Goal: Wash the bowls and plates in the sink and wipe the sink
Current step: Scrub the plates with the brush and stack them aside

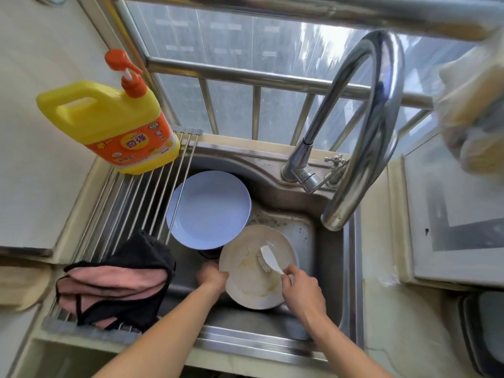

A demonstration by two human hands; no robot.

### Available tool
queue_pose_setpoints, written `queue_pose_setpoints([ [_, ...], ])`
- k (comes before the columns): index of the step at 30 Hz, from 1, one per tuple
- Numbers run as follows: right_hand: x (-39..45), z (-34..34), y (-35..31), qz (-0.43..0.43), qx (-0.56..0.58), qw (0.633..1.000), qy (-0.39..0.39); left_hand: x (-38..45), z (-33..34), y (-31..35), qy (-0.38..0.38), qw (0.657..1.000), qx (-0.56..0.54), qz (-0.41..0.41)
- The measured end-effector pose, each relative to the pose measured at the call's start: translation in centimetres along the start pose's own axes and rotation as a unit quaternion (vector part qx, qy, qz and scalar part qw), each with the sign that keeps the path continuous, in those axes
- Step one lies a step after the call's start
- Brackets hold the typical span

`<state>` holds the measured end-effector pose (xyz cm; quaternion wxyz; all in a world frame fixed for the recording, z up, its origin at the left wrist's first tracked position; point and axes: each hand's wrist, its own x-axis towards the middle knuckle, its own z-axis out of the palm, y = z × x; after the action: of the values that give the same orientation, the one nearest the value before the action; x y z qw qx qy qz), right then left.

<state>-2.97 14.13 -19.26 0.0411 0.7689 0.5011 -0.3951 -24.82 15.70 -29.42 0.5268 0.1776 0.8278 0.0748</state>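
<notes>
Head view: right fingers [289, 272] around brush [268, 258]

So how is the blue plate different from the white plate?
The blue plate looks clean, while the white plate has yellowish smears. The blue plate lies untouched, partly under the rack; the white plate is held by the left hand and scrubbed with a brush in the right hand. Both are round and sit in the sink.

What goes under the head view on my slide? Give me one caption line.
Left hand steadies a cream plate over the sink while right hand scrubs it with a white brush.
</notes>
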Motion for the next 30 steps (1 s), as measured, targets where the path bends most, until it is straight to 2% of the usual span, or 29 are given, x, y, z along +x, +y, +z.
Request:
queue_pose_setpoints([
  [6,0.0,0.0,0.1,0.002,0.018,1.0,0.008,0.6,0.6,-0.2,-0.019,1.0,0.008,-0.011],
  [9,0.4,0.0,0.3,0.009,0.022,1.0,0.02,0.9,0.9,0.2,0.012,0.999,0.036,-0.018],
  [15,0.2,0.3,0.7,0.016,0.053,0.998,0.035,2.5,2.6,-0.1,-0.032,0.999,0.02,-0.025],
  [20,0.1,0.5,1.0,0.019,0.057,0.997,0.038,4.8,5.3,-1.3,-0.023,0.999,-0.02,-0.043],
  [26,0.0,-0.1,1.6,0.037,0.065,0.995,0.067,-3.1,3.4,2.0,0.043,0.998,-0.034,-0.02],
  [30,0.0,-0.5,1.4,0.033,0.072,0.995,0.057,-4.2,2.0,2.5,0.028,0.997,-0.063,0.035],
])
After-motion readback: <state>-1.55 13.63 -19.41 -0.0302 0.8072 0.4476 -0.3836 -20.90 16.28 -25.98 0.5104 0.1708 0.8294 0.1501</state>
